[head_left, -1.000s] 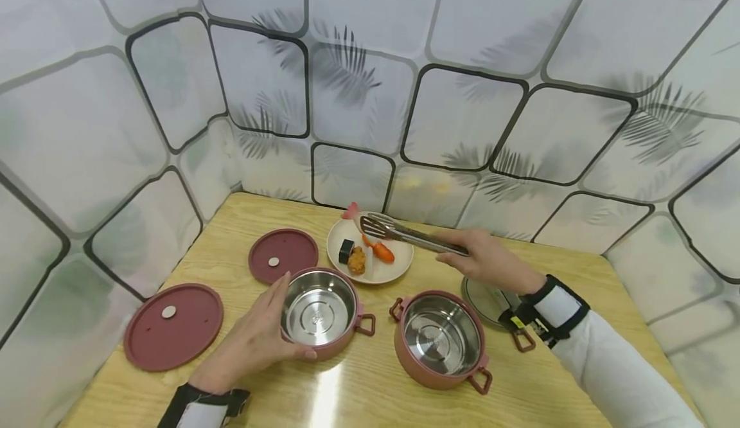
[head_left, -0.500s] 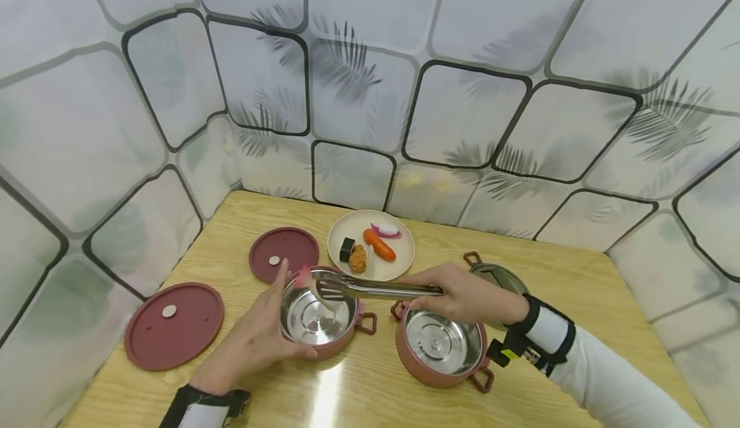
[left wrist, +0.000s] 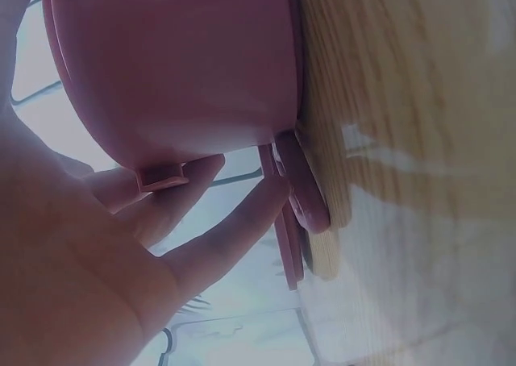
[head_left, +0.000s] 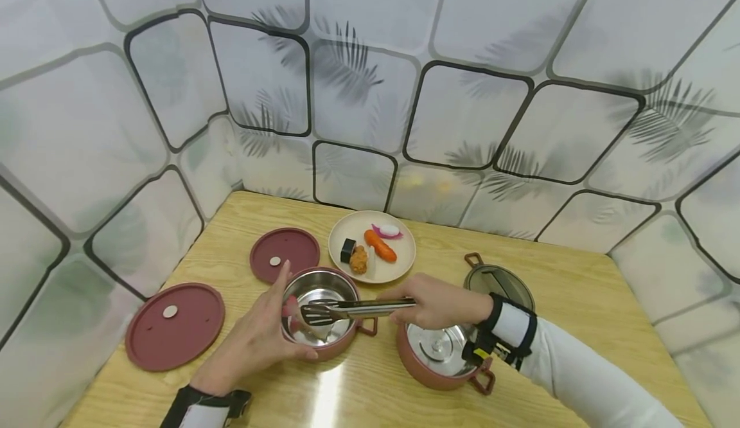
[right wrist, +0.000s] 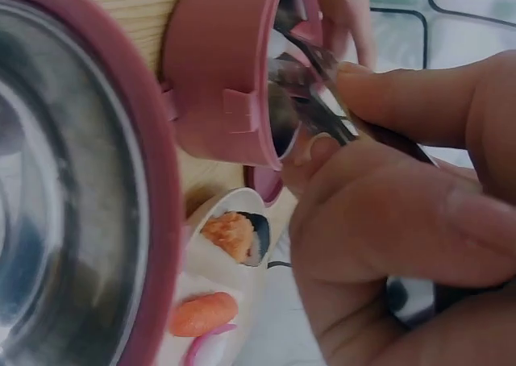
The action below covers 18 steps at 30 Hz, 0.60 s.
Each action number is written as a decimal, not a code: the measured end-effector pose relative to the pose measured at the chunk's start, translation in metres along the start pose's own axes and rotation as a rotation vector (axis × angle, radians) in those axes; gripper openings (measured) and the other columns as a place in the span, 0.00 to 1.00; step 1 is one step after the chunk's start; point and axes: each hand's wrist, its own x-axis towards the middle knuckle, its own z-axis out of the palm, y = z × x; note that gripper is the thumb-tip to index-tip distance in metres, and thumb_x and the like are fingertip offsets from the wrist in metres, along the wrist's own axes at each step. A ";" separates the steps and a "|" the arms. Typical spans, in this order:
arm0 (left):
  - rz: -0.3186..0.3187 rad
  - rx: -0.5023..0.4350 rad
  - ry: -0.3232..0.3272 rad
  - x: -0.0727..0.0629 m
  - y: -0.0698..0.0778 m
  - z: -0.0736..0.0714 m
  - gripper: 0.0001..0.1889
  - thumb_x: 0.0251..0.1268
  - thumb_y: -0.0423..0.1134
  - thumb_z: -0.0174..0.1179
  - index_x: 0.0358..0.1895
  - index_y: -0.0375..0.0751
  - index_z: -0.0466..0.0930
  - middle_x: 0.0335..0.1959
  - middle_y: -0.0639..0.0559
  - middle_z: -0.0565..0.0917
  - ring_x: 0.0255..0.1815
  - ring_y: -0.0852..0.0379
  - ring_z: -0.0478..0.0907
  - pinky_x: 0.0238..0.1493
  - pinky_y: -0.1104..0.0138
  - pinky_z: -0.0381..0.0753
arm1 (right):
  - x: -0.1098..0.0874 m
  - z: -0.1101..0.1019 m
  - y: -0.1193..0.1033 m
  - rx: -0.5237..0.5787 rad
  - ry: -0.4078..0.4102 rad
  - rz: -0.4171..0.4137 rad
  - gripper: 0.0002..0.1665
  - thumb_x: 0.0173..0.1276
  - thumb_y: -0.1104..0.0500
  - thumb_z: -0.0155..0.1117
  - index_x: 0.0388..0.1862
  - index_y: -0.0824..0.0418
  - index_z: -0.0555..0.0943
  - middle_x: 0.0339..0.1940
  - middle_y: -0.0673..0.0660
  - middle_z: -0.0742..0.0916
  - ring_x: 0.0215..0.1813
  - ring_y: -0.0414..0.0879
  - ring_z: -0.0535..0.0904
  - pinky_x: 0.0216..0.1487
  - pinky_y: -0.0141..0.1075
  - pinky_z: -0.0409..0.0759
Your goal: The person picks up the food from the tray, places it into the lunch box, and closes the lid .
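Observation:
My left hand [head_left: 257, 331] steadies the left pink pot [head_left: 331, 352], thumb along its front and fingers round its far side. In the left wrist view those fingers lie against the pot's wall [left wrist: 177, 68], beside its small side tab. My right hand [head_left: 436, 299] holds metal tongs [head_left: 370, 308] near their middle. Between the slotted ends of the tongs is a shrimp [head_left: 291, 306] with a pink tail and pale body, low over the steel inside of the left pot. In the right wrist view, thumb and fingers pinch the tongs [right wrist: 322, 64], which point into the pot.
A second pink pot [head_left: 422, 369] stands under my right forearm. Behind the pots, a cream plate [head_left: 340, 232] holds a sushi roll, a fried piece, an orange sausage-like piece and others. Two maroon lids [head_left: 173, 331] lie at left. A dark green round dish with handles [head_left: 513, 286] is at right.
My right hand has carried the shrimp in the tongs from over the plate, leftward and nearer, then down into the left pot. My left hand has stayed at that pot.

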 end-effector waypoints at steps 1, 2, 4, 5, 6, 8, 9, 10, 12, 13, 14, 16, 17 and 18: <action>-0.001 0.005 0.002 0.000 0.000 0.000 0.80 0.24 0.74 0.76 0.80 0.58 0.26 0.79 0.39 0.57 0.75 0.39 0.62 0.69 0.43 0.68 | 0.001 -0.001 -0.001 0.017 -0.011 0.008 0.16 0.73 0.57 0.60 0.58 0.56 0.82 0.35 0.48 0.84 0.29 0.30 0.71 0.32 0.24 0.70; -0.002 0.008 0.002 0.000 0.000 0.000 0.80 0.25 0.74 0.76 0.80 0.57 0.26 0.79 0.38 0.57 0.75 0.39 0.62 0.69 0.43 0.68 | 0.003 -0.002 -0.002 0.029 -0.023 0.018 0.16 0.73 0.57 0.60 0.57 0.55 0.82 0.35 0.47 0.84 0.29 0.30 0.71 0.32 0.24 0.70; -0.007 0.017 0.001 -0.001 0.000 -0.001 0.80 0.25 0.74 0.75 0.80 0.57 0.27 0.78 0.37 0.59 0.75 0.39 0.63 0.69 0.44 0.69 | 0.005 -0.004 -0.003 0.052 -0.046 0.032 0.16 0.73 0.57 0.60 0.57 0.55 0.83 0.35 0.47 0.84 0.27 0.30 0.71 0.30 0.24 0.69; -0.004 0.020 0.004 -0.001 -0.001 -0.001 0.80 0.25 0.74 0.75 0.81 0.56 0.28 0.77 0.36 0.60 0.74 0.38 0.63 0.69 0.43 0.69 | 0.006 -0.004 -0.003 0.063 -0.058 0.037 0.15 0.73 0.57 0.60 0.56 0.54 0.83 0.34 0.46 0.84 0.26 0.30 0.70 0.29 0.24 0.69; -0.001 0.022 0.007 -0.001 -0.001 0.000 0.80 0.25 0.75 0.75 0.81 0.55 0.28 0.76 0.35 0.61 0.74 0.37 0.64 0.68 0.43 0.70 | 0.007 -0.005 -0.004 0.076 -0.071 0.040 0.15 0.73 0.57 0.60 0.56 0.54 0.83 0.34 0.46 0.84 0.26 0.30 0.70 0.28 0.24 0.68; -0.001 0.024 0.009 -0.001 -0.001 0.000 0.80 0.25 0.75 0.74 0.81 0.55 0.29 0.76 0.34 0.62 0.73 0.37 0.64 0.68 0.43 0.70 | 0.008 -0.007 -0.004 0.099 -0.091 0.057 0.15 0.73 0.56 0.60 0.56 0.52 0.84 0.33 0.44 0.83 0.25 0.30 0.70 0.27 0.24 0.67; 0.002 0.024 0.012 -0.001 -0.001 0.000 0.79 0.25 0.75 0.74 0.81 0.55 0.30 0.75 0.34 0.62 0.73 0.37 0.64 0.67 0.42 0.70 | 0.008 -0.007 -0.003 0.113 -0.100 0.066 0.15 0.73 0.56 0.60 0.56 0.51 0.84 0.33 0.44 0.83 0.24 0.31 0.69 0.26 0.24 0.66; 0.003 0.022 0.012 -0.001 -0.001 0.000 0.79 0.25 0.75 0.75 0.81 0.55 0.30 0.75 0.34 0.62 0.73 0.37 0.64 0.67 0.42 0.70 | 0.009 -0.008 -0.003 0.124 -0.105 0.076 0.15 0.73 0.56 0.60 0.56 0.50 0.84 0.33 0.45 0.83 0.24 0.31 0.69 0.26 0.24 0.66; 0.000 0.021 0.010 -0.001 -0.001 0.000 0.79 0.25 0.74 0.75 0.81 0.56 0.30 0.76 0.34 0.61 0.74 0.37 0.64 0.68 0.42 0.70 | 0.009 -0.009 -0.002 0.135 -0.115 0.092 0.15 0.73 0.56 0.60 0.56 0.49 0.83 0.32 0.44 0.83 0.23 0.31 0.68 0.25 0.25 0.65; -0.002 0.022 0.007 -0.001 0.000 0.001 0.79 0.25 0.73 0.76 0.81 0.57 0.30 0.76 0.34 0.61 0.74 0.37 0.64 0.68 0.43 0.70 | 0.009 -0.009 -0.002 0.138 -0.118 0.098 0.15 0.74 0.55 0.60 0.56 0.49 0.83 0.32 0.44 0.83 0.22 0.32 0.68 0.25 0.25 0.65; 0.001 0.024 0.008 -0.001 0.000 0.001 0.79 0.25 0.73 0.76 0.81 0.57 0.30 0.76 0.34 0.61 0.73 0.37 0.64 0.67 0.42 0.70 | 0.009 -0.008 -0.001 0.141 -0.120 0.100 0.15 0.74 0.55 0.59 0.56 0.49 0.83 0.32 0.44 0.82 0.21 0.32 0.68 0.24 0.25 0.65; -0.001 0.029 0.007 -0.001 0.000 0.001 0.79 0.25 0.73 0.76 0.81 0.58 0.30 0.75 0.34 0.62 0.73 0.38 0.65 0.67 0.43 0.71 | 0.009 -0.007 0.000 0.159 -0.127 0.107 0.14 0.74 0.55 0.59 0.56 0.50 0.83 0.28 0.43 0.81 0.19 0.32 0.67 0.22 0.25 0.65; -0.002 0.032 0.008 -0.002 0.000 0.001 0.79 0.25 0.73 0.76 0.81 0.58 0.30 0.75 0.33 0.63 0.72 0.38 0.65 0.66 0.43 0.72 | 0.009 -0.006 0.000 0.172 -0.130 0.109 0.14 0.74 0.55 0.59 0.56 0.51 0.83 0.26 0.43 0.79 0.18 0.33 0.66 0.20 0.25 0.65; -0.003 0.037 0.010 -0.002 0.000 0.002 0.79 0.25 0.73 0.76 0.81 0.58 0.30 0.74 0.33 0.63 0.72 0.38 0.66 0.66 0.43 0.72 | 0.009 -0.005 0.001 0.189 -0.133 0.112 0.14 0.75 0.55 0.58 0.56 0.51 0.83 0.24 0.42 0.77 0.16 0.33 0.65 0.19 0.25 0.64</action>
